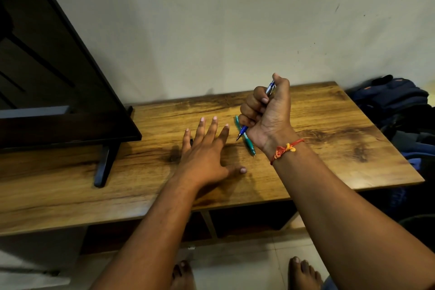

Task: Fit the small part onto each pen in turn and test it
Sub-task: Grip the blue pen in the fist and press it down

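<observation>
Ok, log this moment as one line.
right hand: grips blue plastic click pen, thumb on top | left hand: open, spread over brown wooden table | teal plastic pen: lying on table

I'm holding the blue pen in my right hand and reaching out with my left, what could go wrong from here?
The teal pen lies on the table just under your right hand; lowering that wrist could send it rolling. A small dark piece, possibly the part, sits half hidden by your spread left hand and could get brushed away. The blue pen points tip-down and might mark the wood.
</observation>
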